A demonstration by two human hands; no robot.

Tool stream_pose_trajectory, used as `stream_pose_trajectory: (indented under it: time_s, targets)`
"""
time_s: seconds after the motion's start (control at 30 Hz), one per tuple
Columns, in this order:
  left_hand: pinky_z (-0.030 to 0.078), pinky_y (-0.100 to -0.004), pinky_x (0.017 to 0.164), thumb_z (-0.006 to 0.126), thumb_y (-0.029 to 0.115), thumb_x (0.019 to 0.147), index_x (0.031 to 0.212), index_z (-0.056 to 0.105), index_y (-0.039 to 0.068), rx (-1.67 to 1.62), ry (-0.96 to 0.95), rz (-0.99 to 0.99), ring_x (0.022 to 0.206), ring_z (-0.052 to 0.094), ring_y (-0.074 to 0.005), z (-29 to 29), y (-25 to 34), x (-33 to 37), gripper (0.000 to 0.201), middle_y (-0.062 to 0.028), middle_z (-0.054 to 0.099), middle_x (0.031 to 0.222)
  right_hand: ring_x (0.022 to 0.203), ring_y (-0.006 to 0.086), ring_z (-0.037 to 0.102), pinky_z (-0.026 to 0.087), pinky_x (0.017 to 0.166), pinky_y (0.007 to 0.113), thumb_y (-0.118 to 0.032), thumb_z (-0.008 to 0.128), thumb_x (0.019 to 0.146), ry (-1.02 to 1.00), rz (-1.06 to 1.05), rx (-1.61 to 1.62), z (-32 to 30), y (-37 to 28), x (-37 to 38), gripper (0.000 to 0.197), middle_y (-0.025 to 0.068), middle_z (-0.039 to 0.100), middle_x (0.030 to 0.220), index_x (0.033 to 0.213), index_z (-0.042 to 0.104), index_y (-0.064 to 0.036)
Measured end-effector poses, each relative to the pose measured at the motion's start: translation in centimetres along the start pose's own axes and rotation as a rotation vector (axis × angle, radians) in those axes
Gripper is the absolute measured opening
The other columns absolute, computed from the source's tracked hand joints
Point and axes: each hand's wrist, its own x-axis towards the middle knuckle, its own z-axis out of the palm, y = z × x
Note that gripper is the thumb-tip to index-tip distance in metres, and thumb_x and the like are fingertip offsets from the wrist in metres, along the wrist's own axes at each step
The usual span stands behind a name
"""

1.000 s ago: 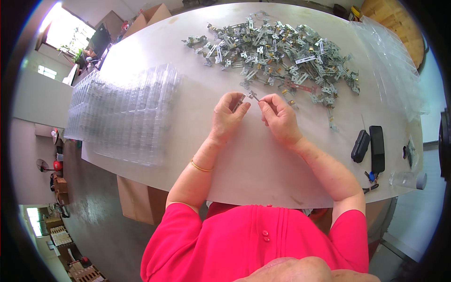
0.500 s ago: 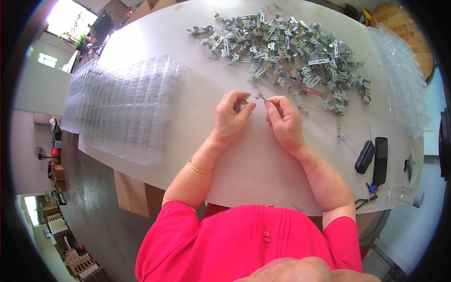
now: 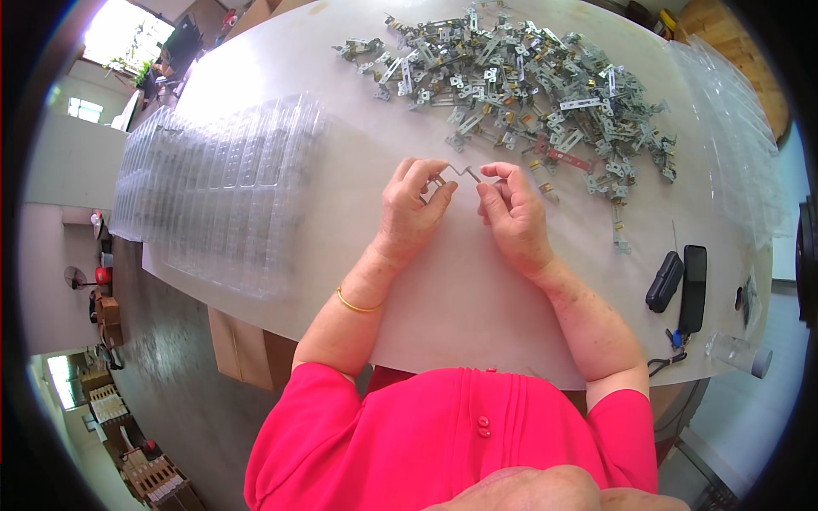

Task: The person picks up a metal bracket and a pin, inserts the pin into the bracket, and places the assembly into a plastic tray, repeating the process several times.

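My left hand [image 3: 412, 203], with a gold bangle [image 3: 358, 305] on its forearm, pinches a small bent metal bracket [image 3: 455, 173] between thumb and fingers. Much of that bracket is hidden by the fingers. Close by on the right, my right hand [image 3: 516, 218] grips a thin metal piece [image 3: 474, 175] at its fingertips. The two pieces meet or nearly meet in the gap between my hands; whether they are joined is too small to tell. Just beyond lies a large heap of metal brackets [image 3: 511, 85], with one red bracket [image 3: 569, 159] at its near edge.
Stacked clear plastic trays [image 3: 230, 196] stand at the left of the white table [image 3: 452, 315]. More clear plastic trays [image 3: 733, 145] lie far right. Nearer on the right are a dark case [image 3: 664, 282], a black phone [image 3: 694, 289], keys [image 3: 677, 340] and a clear bottle [image 3: 734, 353].
My hands have drawn slightly apart, the left shifting a little left. More of the bent bracket now shows between the fingertips. Both hands keep their pinch.
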Motion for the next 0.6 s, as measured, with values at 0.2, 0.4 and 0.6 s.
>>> stream_pose_trajectory:
  time_s: [0.2,0.4,0.6]
  targets:
    - [0.052,-0.0329,0.066,0.078,0.0,0.074,0.105,0.068,0.006,0.135,-0.019,0.208,0.08,0.064,-0.0222,0.1,0.1,0.0,0.033,-0.0098,0.065,0.093,0.064,0.0079,0.057,0.047,0.059,0.025,-0.014,0.06,0.101,-0.051,0.029,0.019,-0.5,-0.2,0.0,0.021,0.0026,0.062,0.071,0.118,0.056,-0.0043]
    - [0.053,-0.0381,0.07,0.077,0.001,0.074,0.105,0.068,0.007,0.176,-0.025,0.303,0.082,0.065,-0.0276,0.0,0.5,-0.1,0.033,-0.0117,0.065,0.094,0.067,0.0062,0.057,0.047,0.06,0.024,-0.013,0.061,0.1,-0.055,0.041,0.072,-0.4,-0.1,0.0,0.012,0.0002,0.063,0.074,0.108,0.062,-0.0048]
    - [0.053,-0.0381,0.071,0.078,0.002,0.074,0.105,0.068,0.007,0.207,-0.049,0.362,0.083,0.064,-0.0283,-0.1,0.6,-0.2,0.033,-0.0107,0.064,0.094,0.07,0.0035,0.049,0.042,0.061,0.021,-0.007,0.065,0.096,0.062,-0.202,-0.079,-0.1,1.0,0.1,0.006,-0.0032,0.054,0.085,0.102,0.064,-0.0063]
